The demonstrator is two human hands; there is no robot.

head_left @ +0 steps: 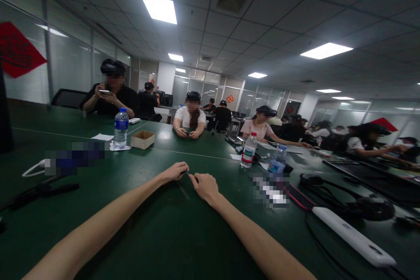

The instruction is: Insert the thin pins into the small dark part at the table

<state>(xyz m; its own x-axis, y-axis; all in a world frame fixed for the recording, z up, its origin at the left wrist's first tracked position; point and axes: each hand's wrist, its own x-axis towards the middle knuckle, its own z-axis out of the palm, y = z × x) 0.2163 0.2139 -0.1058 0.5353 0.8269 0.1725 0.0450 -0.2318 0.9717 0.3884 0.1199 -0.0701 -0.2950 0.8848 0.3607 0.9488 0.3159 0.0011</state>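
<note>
My L hand pinches a small dark thing, fingertips nearly together; too tiny to ID. My R hand is half-curled, tips right by it; can't tell if they grip it too. Thing's nearer me than the cardboard box, & R of it. Blue-capped bottle is just L of box; red-capped bottle well R. Person in white shirt sits beyond box, to its R, at the green table.
</note>
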